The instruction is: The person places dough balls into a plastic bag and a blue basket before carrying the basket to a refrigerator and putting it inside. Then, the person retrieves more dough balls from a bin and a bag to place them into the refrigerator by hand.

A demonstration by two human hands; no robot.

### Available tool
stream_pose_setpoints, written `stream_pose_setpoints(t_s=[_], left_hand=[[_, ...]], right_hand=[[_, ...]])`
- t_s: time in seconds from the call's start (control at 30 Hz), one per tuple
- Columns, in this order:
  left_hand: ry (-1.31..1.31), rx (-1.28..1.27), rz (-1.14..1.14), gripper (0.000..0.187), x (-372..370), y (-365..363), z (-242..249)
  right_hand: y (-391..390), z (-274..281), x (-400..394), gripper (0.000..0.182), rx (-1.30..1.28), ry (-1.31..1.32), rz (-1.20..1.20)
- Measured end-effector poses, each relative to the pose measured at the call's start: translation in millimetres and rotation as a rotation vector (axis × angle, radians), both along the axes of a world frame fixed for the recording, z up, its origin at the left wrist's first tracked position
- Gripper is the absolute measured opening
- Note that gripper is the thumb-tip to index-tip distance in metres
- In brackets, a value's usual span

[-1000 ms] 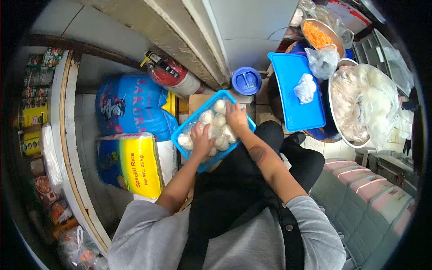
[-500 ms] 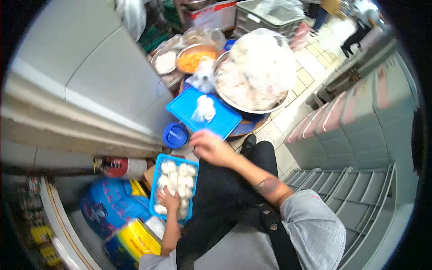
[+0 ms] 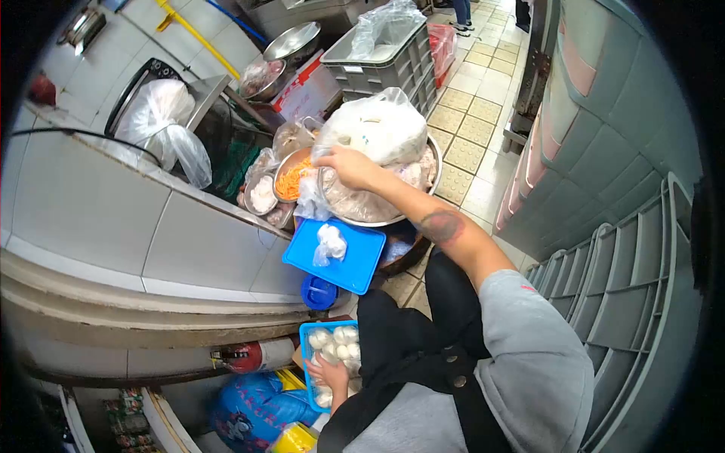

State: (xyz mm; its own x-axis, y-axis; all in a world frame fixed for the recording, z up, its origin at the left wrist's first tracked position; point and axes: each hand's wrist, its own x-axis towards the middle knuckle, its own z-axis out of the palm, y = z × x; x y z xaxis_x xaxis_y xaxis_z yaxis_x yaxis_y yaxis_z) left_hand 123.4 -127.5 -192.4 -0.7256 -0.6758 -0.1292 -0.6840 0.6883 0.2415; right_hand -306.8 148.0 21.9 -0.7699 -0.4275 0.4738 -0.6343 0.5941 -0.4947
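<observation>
My right hand [image 3: 340, 164] reaches over the large metal bowl [image 3: 439, 167], its fingers at the edge of a big clear bag with white contents [image 3: 377, 128]; whether they grip the plastic is hard to tell. Under it, pale meat in plastic [image 3: 355, 198] fills the bowl. My left hand [image 3: 328, 372] rests with fingers spread on bagged white round items [image 3: 346, 352] in a blue basket [image 3: 305, 340]. Between them lies a blue lid [image 3: 364, 260] with a small bag of white pieces [image 3: 330, 244] on it.
A bowl of orange shreds [image 3: 290, 181] and a bowl of white food [image 3: 262, 195] stand left of the large bowl. Behind are grey crates [image 3: 377, 74]. A blue round container [image 3: 319, 292] and a fire extinguisher [image 3: 253, 356] are near the wall. Grey racks [image 3: 619, 302] stand right.
My right hand has moved forward from beside the blue lid to the big bag over the bowl. My left hand stays on the bagged items. The view has shifted, showing more of the background.
</observation>
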Motion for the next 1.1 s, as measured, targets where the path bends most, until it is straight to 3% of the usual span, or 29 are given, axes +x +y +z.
stream_pose_setpoints(t_s=[0.1,0.23,0.33,0.43,0.47,0.57,0.67,0.73,0.8,0.9,0.97,1.03,1.1], left_hand=[[0.170,-0.025,-0.048,0.076,15,-23,-19],[0.027,-0.039,0.205,0.069,29,-13,22],[0.059,-0.074,0.321,0.068,46,-19,21],[-0.019,-0.088,0.444,0.071,48,-2,40],[0.044,-0.196,0.448,0.071,57,-11,12],[0.104,-0.133,0.503,0.067,53,-6,15],[0.152,-0.089,0.386,0.062,60,-18,2],[0.150,-0.068,0.313,0.059,60,-28,-3],[0.166,-0.043,0.259,0.056,59,-34,0],[0.247,0.000,0.178,0.053,42,-42,15],[0.326,0.041,0.093,0.051,32,-47,17],[0.426,0.093,0.012,0.050,5,-32,38],[0.492,0.119,-0.079,0.048,-23,-20,50]], right_hand=[[9,-2,-41,0.037,-0.071,0.077,0.051],[34,13,-80,0.036,0.109,-0.150,-0.325],[43,16,-103,0.035,0.025,-0.033,-0.470],[37,16,-114,0.051,0.209,0.022,-0.596],[33,17,-116,0.069,0.238,-0.160,-0.569],[21,8,-123,0.068,0.222,-0.252,-0.497],[3,-57,-157,0.065,-0.041,-0.193,-0.531],[-11,-108,-194,0.063,-0.183,-0.211,-0.399],[4,-61,-129,0.051,-0.307,-0.169,-0.379],[20,-49,-93,0.037,-0.381,0.170,-0.620],[38,2,-18,0.021,-0.623,0.266,-0.641],[47,11,22,0.016,-0.926,0.366,-0.563],[59,5,52,0.013,-0.963,0.302,-0.687]])
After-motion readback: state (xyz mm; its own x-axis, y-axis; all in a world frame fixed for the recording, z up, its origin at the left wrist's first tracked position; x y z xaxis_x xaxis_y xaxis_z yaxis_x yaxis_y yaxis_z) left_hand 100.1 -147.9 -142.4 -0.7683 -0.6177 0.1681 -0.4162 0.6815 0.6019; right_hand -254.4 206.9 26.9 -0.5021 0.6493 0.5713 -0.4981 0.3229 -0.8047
